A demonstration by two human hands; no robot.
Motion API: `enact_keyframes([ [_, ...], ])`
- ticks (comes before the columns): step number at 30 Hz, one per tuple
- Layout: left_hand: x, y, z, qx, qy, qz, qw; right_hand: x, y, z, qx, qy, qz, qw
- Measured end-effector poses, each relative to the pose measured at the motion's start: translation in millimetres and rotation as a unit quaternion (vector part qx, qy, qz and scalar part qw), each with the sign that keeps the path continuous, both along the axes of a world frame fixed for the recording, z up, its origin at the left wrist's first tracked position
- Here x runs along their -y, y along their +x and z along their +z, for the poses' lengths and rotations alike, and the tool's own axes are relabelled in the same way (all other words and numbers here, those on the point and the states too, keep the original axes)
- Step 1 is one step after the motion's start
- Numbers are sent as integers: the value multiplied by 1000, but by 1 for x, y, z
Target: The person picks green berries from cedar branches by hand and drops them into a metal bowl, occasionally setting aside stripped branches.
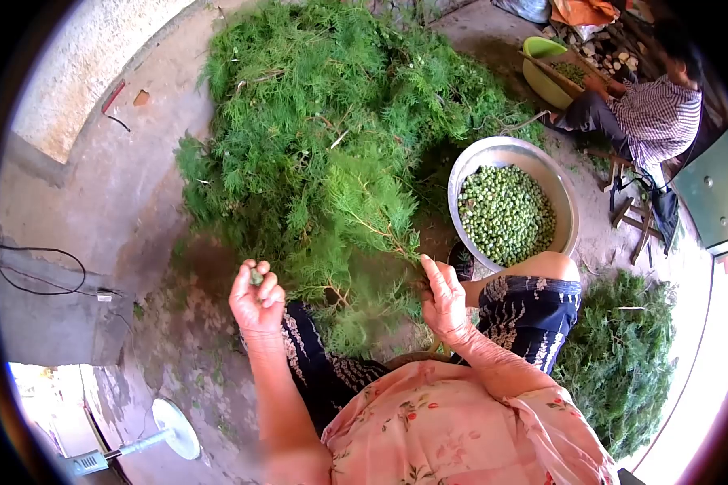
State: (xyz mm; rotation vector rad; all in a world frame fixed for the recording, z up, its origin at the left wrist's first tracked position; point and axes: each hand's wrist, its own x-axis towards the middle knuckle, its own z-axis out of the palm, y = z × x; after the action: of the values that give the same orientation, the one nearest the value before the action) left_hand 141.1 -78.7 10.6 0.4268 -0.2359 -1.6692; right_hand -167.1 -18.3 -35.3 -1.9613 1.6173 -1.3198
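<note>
My left hand [256, 301] is raised with its fingers curled around small round green cones [256, 277]. My right hand [443, 301] pinches the stem end of a feathery evergreen branch [372, 214], whose sprays spread up and to the left above my lap. Just beyond the right hand stands a wide metal basin [572, 230], more than half filled with the same kind of green cones [505, 214]. A big heap of cut evergreen branches [299, 105] lies in front of me, reaching down toward my knees.
At the upper right, a seated person [655, 117] works beside a green tub [546, 85]. A low wooden stool [635, 214] stands behind them. More evergreen branches [619, 364] lie to my right. A white fan [176, 428] is at lower left, with a black cable [81, 271] nearby.
</note>
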Motion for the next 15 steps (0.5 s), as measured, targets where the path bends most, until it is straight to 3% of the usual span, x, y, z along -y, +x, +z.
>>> enact_keyframes([
  [9,0,26,-5,-33,-45,3,998,11,-25,17,-83,-33,17,996],
  [15,5,23,-7,-35,6,34,999,35,-91,56,-5,20,-192,981],
])
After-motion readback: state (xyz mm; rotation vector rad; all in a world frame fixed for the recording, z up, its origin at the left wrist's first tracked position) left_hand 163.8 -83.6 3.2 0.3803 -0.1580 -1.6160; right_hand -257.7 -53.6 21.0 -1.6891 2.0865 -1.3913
